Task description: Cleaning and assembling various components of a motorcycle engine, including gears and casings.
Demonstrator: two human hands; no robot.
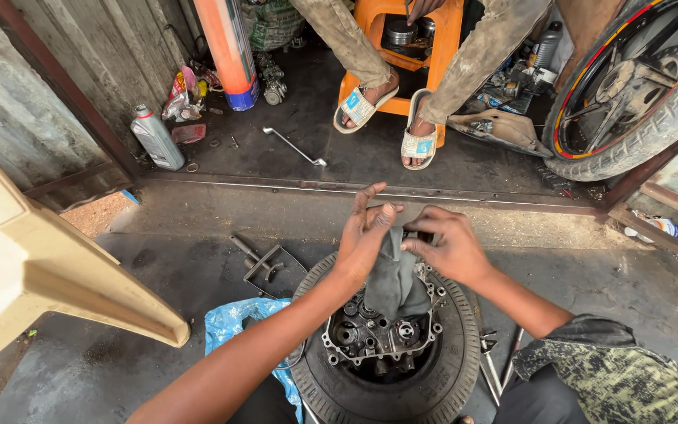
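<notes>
My left hand point(365, 232) and my right hand point(447, 242) both grip a grey rag point(392, 276) that hangs between them. Under the rag lies a greasy metal engine casing point(378, 336) with gears and round openings. The casing rests inside a black tyre point(433, 377) lying flat on the concrete floor. The top of the rag is pinched between my fingers, and its lower end drapes onto the casing.
Another person sits ahead on an orange stool point(445, 47), sandalled feet point(421, 141) on the floor. A long wrench point(294, 147), a grey oil bottle point(155, 139), a motorcycle wheel point(637, 86), a blue plastic bag point(233, 318), a metal bracket point(268, 267) and a beige plastic chair point(41, 267) surround me.
</notes>
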